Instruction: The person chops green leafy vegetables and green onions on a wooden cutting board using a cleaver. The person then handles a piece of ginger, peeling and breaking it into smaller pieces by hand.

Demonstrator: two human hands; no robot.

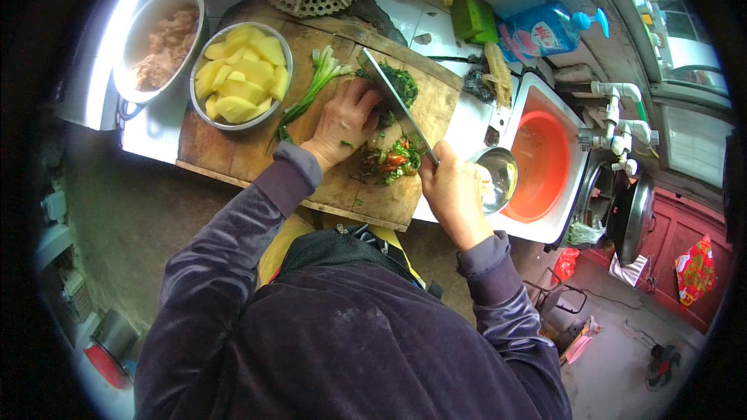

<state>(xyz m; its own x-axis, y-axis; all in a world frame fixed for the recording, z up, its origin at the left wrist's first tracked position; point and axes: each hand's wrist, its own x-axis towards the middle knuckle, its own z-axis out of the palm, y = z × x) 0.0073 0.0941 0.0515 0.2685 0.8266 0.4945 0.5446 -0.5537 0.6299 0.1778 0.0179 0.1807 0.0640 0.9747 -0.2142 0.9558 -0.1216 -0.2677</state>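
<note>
In my right hand (458,192) is the handle of a kitchen knife (400,106), its broad blade slanting up and left over the board. My left hand (344,122) rests with curled fingers close to the blade's left side. Its fingertips are partly hidden, and whether they pinch any greens is unclear. Chopped dark leafy greens (401,86) lie against the far part of the blade. Nearer to me is a small heap of chopped greens and red pepper (397,162). A bunch of spring onions (315,81) lies left of my left hand on the wooden cutting board (245,154).
A metal bowl of sliced potatoes (242,79) stands on the board's left side, beside a white pot of minced meat (163,49). At right are a small steel bowl (496,178) and a sink (528,90) holding an orange basin (540,166). A blue pump bottle (540,32) lies behind.
</note>
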